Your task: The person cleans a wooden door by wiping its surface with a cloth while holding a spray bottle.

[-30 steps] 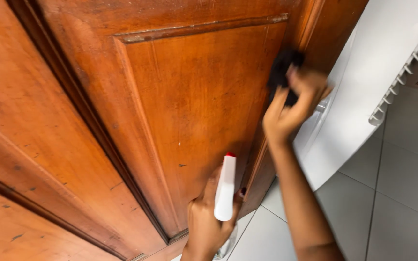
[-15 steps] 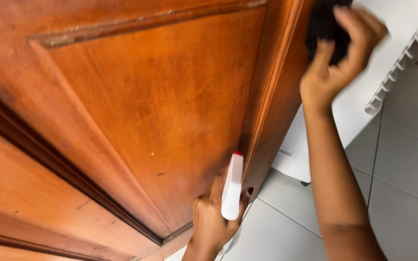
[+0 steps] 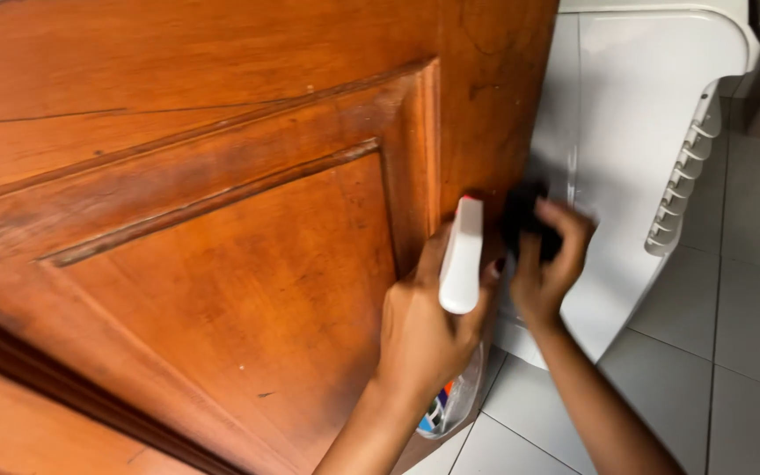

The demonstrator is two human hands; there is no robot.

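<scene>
Head view — left hand (image 3: 424, 330) has its fingers wrapped tight round a white spray bottle (image 3: 461, 259), nozzle up, clear body hanging below the palm, held right at the free edge of the brown wooden door (image 3: 222, 255). Right hand (image 3: 545, 268) has fingers closed on a dark cloth (image 3: 521, 220), pressed at the door's edge, just beside the bottle.

Risks, as a judgement: hands nearly touching, so a wipe stroke could knock the nozzle; the door may swing and pinch fingers against the white appliance (image 3: 635, 141) close behind — gap there is tight. Any drip could leave the tiled floor (image 3: 732, 352) slick.

Room: open floor lower right; none left, the door panel fills it.
</scene>
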